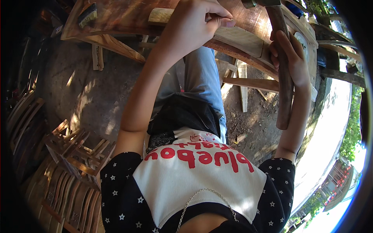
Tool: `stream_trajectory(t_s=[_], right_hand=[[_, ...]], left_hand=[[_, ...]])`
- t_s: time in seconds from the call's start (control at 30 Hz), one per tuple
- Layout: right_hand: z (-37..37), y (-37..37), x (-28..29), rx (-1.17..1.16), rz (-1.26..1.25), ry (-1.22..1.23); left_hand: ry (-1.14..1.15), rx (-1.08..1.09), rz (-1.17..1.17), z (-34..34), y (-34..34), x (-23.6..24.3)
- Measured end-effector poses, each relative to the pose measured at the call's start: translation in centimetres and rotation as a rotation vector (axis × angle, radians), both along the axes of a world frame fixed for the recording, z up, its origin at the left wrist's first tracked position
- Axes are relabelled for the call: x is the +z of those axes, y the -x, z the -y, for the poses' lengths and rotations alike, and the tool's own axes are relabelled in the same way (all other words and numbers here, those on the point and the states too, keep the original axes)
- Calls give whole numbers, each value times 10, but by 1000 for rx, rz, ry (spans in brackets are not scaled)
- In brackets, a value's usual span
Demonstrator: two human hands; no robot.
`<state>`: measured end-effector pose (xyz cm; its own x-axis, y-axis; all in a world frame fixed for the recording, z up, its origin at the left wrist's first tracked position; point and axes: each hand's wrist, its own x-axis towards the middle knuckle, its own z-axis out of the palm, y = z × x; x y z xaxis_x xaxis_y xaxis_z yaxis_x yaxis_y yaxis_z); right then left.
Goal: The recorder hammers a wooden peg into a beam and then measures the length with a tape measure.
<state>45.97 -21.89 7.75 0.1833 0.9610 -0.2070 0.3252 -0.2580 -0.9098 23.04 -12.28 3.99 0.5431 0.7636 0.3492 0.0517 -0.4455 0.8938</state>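
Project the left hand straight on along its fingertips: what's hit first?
The left hand would probably meet the hammer's wooden handle, near the right hand gripping it; depth is unclear, so the tabletop might come first.

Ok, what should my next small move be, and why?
Probably settle your left hand firmly on the pale wooden strip before any hammering: its fingertips are pinched together there, while your right hand holds the hammer by its handle.
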Motion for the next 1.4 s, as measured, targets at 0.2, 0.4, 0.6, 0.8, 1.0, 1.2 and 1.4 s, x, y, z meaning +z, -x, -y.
stream_trajectory(t_s=[0.2,0.4,0.6,0.8,1.0,1.2,1.4], right_hand=[[0,-6,-5,19,-28,-24],[1,-3,-4,17,0,-42],[-1,1,-7,7,17,-41],[2,0,-4,24,144,-83],[42,30,17,69,355,-136],[53,46,32,59,424,-119],[48,42,29,136,573,-187]], left_hand=[[-151,-9,-64,-2,-1,-4],[-232,49,-67,0,-5,-5],[-304,83,-78,0,-2,-7],[-260,43,-82,1,-6,-6],[-268,1,-94,-2,0,-9],[-242,-2,-100,-3,-2,-9],[-252,16,-79,1,0,-6]])
